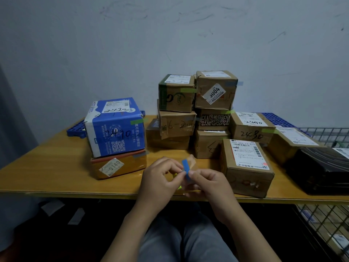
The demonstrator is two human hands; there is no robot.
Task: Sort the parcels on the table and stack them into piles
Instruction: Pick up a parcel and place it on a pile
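1. Parcels, head view: cardboard boxes stand on the wooden table [56, 167], most of them already in piles.
2. Left pile: a blue printed box [115, 129] rests on a flat orange box [119, 167], the wide flat one underneath, likely for steadiness.
3. Middle piles, far side by the wall: a green-edged box [176, 93] tops one three-high column. A box with a diamond label [215, 89] tops the column touching it on the right.
4. Right group, unstacked: a labelled brown box [245, 163] near the edge, a box marked 2490 [251, 127] behind it, and a black parcel [321, 167] far right.
5. Blue tape strip [186, 168]: held upright over the near table edge. Left hand [160, 176] pinches its upper part and right hand [211, 184] pinches its lower end, both with fingers curled.
6. Judgement: similar coloured tabs sit on several boxes, so the strip is probably a sorting marker, held taut to keep it from curling.
7. Other: a wire basket [324, 133] stands at the right.
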